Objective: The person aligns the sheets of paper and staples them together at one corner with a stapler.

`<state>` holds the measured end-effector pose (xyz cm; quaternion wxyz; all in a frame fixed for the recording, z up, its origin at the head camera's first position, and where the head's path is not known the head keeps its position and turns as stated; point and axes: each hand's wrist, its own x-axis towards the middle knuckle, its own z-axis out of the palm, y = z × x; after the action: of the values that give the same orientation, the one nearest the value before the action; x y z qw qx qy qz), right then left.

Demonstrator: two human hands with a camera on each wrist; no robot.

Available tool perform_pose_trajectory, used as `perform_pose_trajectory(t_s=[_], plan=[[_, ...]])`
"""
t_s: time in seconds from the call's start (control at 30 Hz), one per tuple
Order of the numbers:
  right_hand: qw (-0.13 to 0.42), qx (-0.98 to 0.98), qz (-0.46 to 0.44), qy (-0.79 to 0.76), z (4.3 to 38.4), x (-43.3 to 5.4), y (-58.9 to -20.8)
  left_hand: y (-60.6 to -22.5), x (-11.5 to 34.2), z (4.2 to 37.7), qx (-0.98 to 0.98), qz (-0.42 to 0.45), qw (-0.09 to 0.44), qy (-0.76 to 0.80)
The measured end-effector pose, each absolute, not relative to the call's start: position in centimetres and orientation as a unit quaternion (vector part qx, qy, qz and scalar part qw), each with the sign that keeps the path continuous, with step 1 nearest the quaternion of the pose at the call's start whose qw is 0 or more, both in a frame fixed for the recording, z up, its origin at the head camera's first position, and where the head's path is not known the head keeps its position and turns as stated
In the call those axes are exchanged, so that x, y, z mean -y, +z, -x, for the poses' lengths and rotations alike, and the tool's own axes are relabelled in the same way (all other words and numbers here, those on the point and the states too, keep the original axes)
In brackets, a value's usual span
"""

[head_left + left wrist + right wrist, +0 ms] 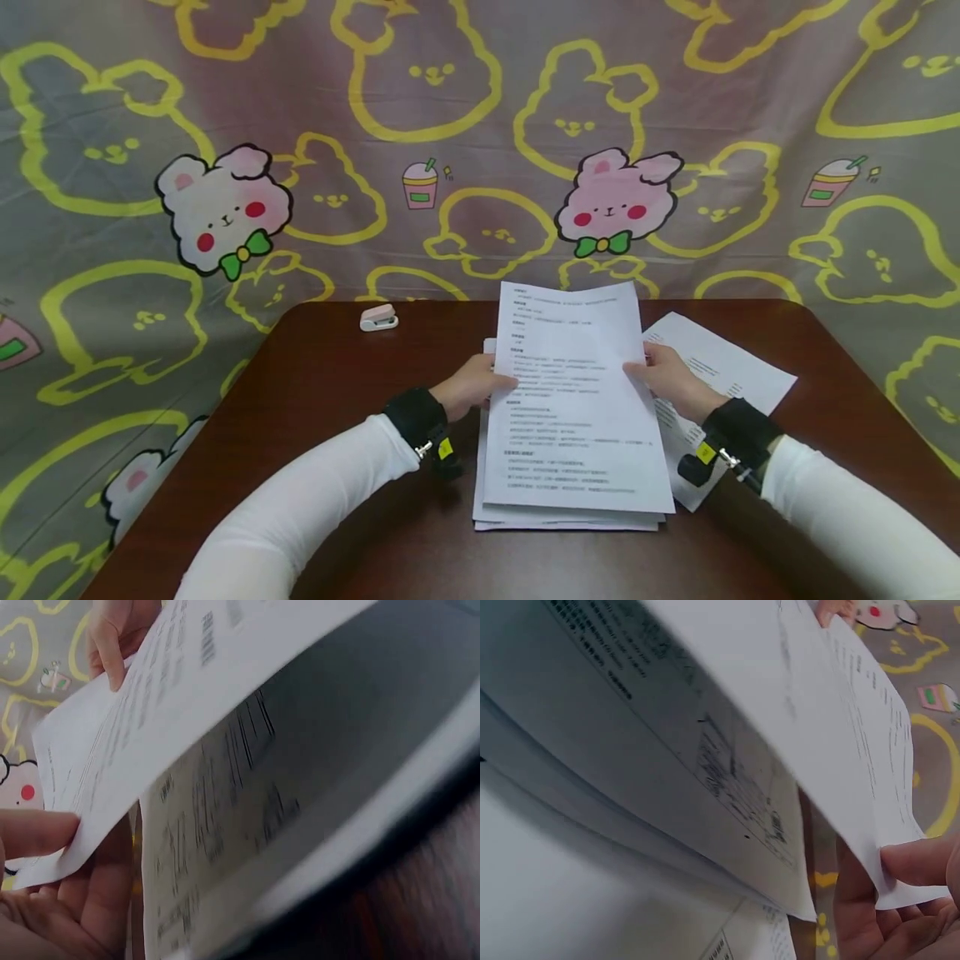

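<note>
White sleeves (300, 492) come nearest to my head camera, ending at dark wrist straps (415, 418). Behind everything hangs a cartoon cloth (480, 158), and below it spreads a reddish-brown desk (360, 383). One printed sheet (570, 400), or perhaps more, as I can't tell the count, is raised over a stack (525, 518) whose near edges poke out unevenly. Just to the right, a loose page (738, 375) lies skewed, partly hidden by the right grip (675, 379). That grip pinches the sheet's right edge and the left grip (474, 387) its left, thumbs (919, 861) on the printed face, fingers (109, 892) behind. I'd judge this step wants both sides level and a light, even pull: squeezing inward could buckle the middle, and uneven height would skew the corners against the stack. Smallest is a pink-and-white stapler (378, 317) near the desk's far left. Paragraphs under short, bolder headings fill the sheet, apparently in Chinese, too blurred for me to read; I find no legible brand on the stapler.
</note>
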<state>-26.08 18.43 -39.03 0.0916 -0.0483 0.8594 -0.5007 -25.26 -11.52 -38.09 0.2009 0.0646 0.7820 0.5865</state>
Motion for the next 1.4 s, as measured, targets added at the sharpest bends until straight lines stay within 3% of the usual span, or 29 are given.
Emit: perform_pose_trajectory(t_s=[0.3,0.77,1.4], plan=[[0.104,-0.878,0.06,-0.463,26.7,-16.0,-39.3,-38.4,13.9,25.6,-0.821,-0.093,0.228,0.515],[0.114,-0.907,0.063,-0.4,27.3,-15.4,-40.5,-39.8,13.5,26.8,-0.824,-0.027,0.273,0.496],[0.126,-0.926,0.038,-0.354,27.3,-15.9,-40.9,-40.2,12.4,27.0,-0.86,0.018,0.254,0.442]])
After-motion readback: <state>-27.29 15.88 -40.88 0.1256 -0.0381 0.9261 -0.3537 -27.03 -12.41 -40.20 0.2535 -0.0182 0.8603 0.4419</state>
